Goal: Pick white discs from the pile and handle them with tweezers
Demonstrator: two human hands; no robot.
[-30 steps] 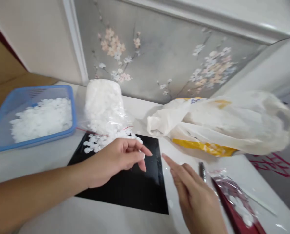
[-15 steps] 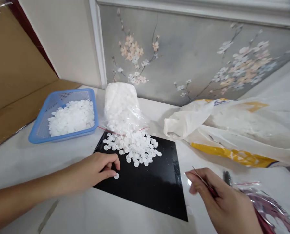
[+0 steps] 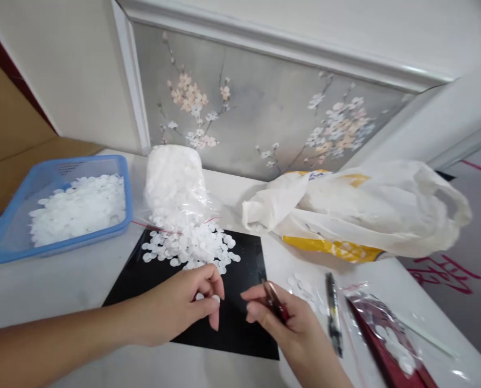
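My left hand (image 3: 183, 304) is over the black sheet (image 3: 240, 328), its thumb and fingers pinching a small white disc (image 3: 215, 298); another disc shows between the fingers. My right hand (image 3: 288, 323) is just to the right, closed around dark red tweezers (image 3: 276, 303) whose tips point up. A small gap separates the two hands. Behind them, a loose pile of white discs (image 3: 192, 241) spreads over the back of the sheet from the mouth of a clear plastic bag (image 3: 175, 178).
A blue basket (image 3: 127, 199) of white discs is at the left. A white and yellow plastic bag (image 3: 353, 210) lies at the back right. Nearer are a black pen (image 3: 334, 315), scattered discs (image 3: 305, 288) and a clear packet (image 3: 385, 323) over something dark red.
The view has swung to the right. My hands have come closer together over the black sheet, and my left hand has lifted its disc.
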